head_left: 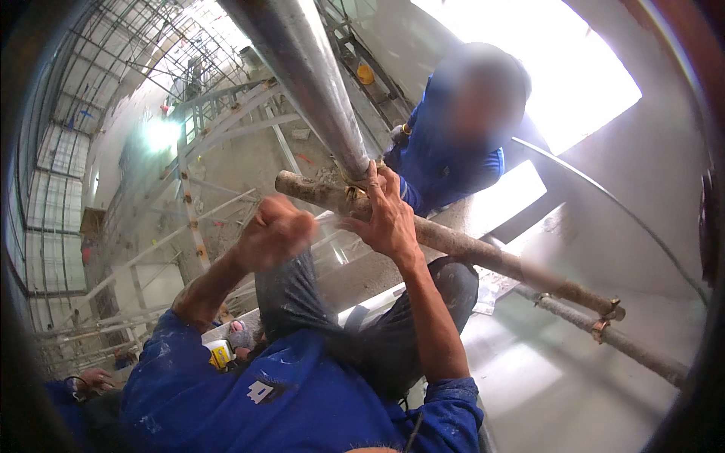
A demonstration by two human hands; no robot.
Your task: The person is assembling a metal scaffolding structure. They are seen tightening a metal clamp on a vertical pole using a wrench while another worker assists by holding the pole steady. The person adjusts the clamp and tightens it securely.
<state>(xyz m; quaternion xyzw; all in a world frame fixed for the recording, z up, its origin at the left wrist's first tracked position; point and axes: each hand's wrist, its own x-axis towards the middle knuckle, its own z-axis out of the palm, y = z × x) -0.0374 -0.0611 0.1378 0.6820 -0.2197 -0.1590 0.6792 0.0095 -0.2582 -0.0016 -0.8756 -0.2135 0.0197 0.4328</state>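
Head view: right hand (389,219) is clamped on the coupler (353,189) joining steel pipes; left hand (276,230), a closed fist beside it. Better keep the grip firm.

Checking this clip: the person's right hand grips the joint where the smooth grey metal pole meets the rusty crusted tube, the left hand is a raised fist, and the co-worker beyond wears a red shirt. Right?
Not quite. The head view shows the co-worker in a blue shirt, not red. The rest stands: the right hand grips where the smooth grey metal pole meets the rusty crusted tube, and the left hand is a raised fist.

Blue paint-flecked work shirt, sleeves rolled.
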